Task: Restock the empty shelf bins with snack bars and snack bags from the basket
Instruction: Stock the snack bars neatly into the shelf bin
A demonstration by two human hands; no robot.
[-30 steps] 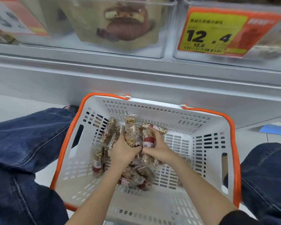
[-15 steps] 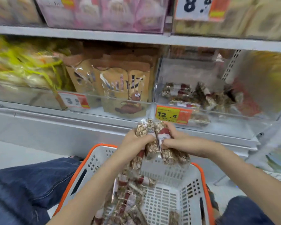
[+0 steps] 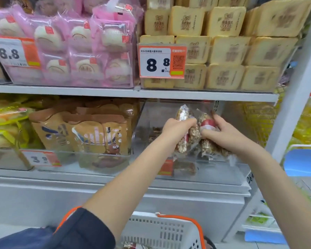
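My left hand [image 3: 178, 129] and my right hand [image 3: 223, 133] each grip a bunch of clear-wrapped nut snack bars [image 3: 192, 133] with red labels. Both hands hold the bars over the front wall of a clear shelf bin [image 3: 223, 169] on the lower shelf, at its opening. A few bars lie inside that bin, toward its left and front. The white basket with an orange rim [image 3: 165, 230] sits at the bottom of the view below my arms, with some bars visible inside.
Brown snack bags [image 3: 90, 135] fill the bin to the left, yellow packs [image 3: 5, 121] further left. The upper shelf holds pink bun packs [image 3: 79, 44] and stacked toast packs [image 3: 223, 47]. A white shelf upright [image 3: 294, 97] stands right of the bin.
Both hands lifted the bars out of the basket and carried them up to the clear bin's opening. The view tilted upward from the basket to the shelves.
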